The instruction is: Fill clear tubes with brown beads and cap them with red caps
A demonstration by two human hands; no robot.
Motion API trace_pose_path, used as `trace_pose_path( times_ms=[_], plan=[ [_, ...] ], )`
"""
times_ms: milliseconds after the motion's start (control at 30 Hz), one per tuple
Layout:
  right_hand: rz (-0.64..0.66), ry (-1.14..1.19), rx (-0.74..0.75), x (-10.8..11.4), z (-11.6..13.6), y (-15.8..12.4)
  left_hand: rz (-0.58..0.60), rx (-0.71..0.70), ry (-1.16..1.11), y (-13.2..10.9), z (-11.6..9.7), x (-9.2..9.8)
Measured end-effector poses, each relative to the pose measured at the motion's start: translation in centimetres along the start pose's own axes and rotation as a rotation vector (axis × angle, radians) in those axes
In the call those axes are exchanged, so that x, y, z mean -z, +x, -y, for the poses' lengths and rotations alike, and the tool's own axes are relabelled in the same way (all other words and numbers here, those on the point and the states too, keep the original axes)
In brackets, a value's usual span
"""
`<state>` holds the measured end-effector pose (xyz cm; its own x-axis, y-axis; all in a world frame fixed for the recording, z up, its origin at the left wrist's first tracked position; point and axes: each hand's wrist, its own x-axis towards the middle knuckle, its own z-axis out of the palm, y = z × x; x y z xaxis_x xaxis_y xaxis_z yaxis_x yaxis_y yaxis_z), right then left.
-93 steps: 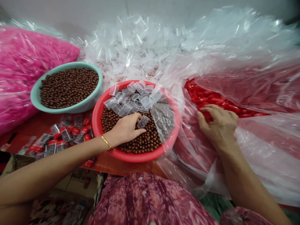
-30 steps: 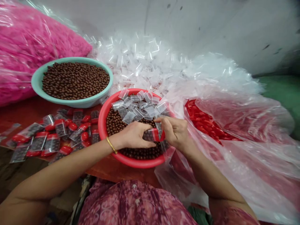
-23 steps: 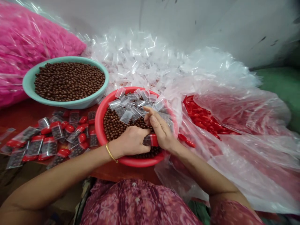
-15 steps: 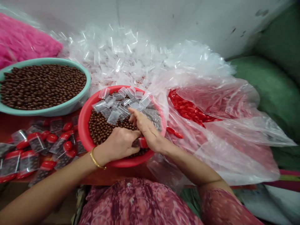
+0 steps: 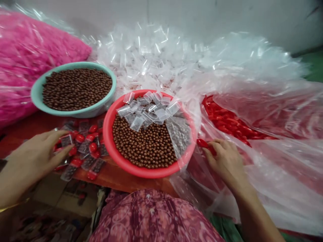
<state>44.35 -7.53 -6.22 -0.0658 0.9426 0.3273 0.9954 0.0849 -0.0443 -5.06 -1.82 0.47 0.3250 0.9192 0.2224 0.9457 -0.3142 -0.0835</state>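
Observation:
My left hand (image 5: pixel 34 161) is over the heap of filled clear boxes with red caps (image 5: pixel 87 148), its thumb and fingers apart. A small filled box (image 5: pixel 67 140) shows between the fingertips; it looks loose among the others. At the right, my right hand (image 5: pixel 225 163) has its fingertips closed on a red cap lying on the plastic sheet. Another red cap (image 5: pixel 202 143) is just beside those fingertips. Between the hands stands a red basin (image 5: pixel 148 173) of brown balls (image 5: pixel 143 144), with several open clear boxes (image 5: pixel 151 109) on top.
Behind on the left, a pale green basin (image 5: pixel 73 113) holds more brown balls. A bag of pink pieces (image 5: pixel 37 43) stands beside it. Clear boxes (image 5: pixel 151 53) are heaped along the wall. An open plastic bag (image 5: pixel 285 154) of red caps (image 5: pixel 229 122) lies on the right.
Both hands have left the red basin, where they were together at a red-capped box. The left moved to the filled heap, the right to the loose red caps. The view shifted left.

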Motion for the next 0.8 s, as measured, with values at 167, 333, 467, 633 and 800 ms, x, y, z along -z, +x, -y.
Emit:
trace_pose_path(
  times_ms=[167,333,467,633,800],
  plan=[
    [-0.012,0.065,-0.319,-0.8,0.6,-0.1,-0.155,-0.620,0.039,7.5,-7.8,0.4],
    [-0.003,0.165,-0.431,-1.8,-0.4,-0.1,-0.037,-1.010,0.077,13.8,-10.3,-3.1],
    [-0.066,0.192,-0.406,-2.5,-0.9,-0.5,0.035,-1.025,0.107,14.8,-11.0,-3.4],
    [-0.144,0.152,-0.346,-2.5,-0.4,-0.4,0.140,-1.043,0.131,12.6,-13.3,-2.3],
    [-0.176,0.162,-0.347,-2.7,-0.4,-0.4,0.291,-0.934,0.067,11.7,-17.0,-3.4]
  ],
)
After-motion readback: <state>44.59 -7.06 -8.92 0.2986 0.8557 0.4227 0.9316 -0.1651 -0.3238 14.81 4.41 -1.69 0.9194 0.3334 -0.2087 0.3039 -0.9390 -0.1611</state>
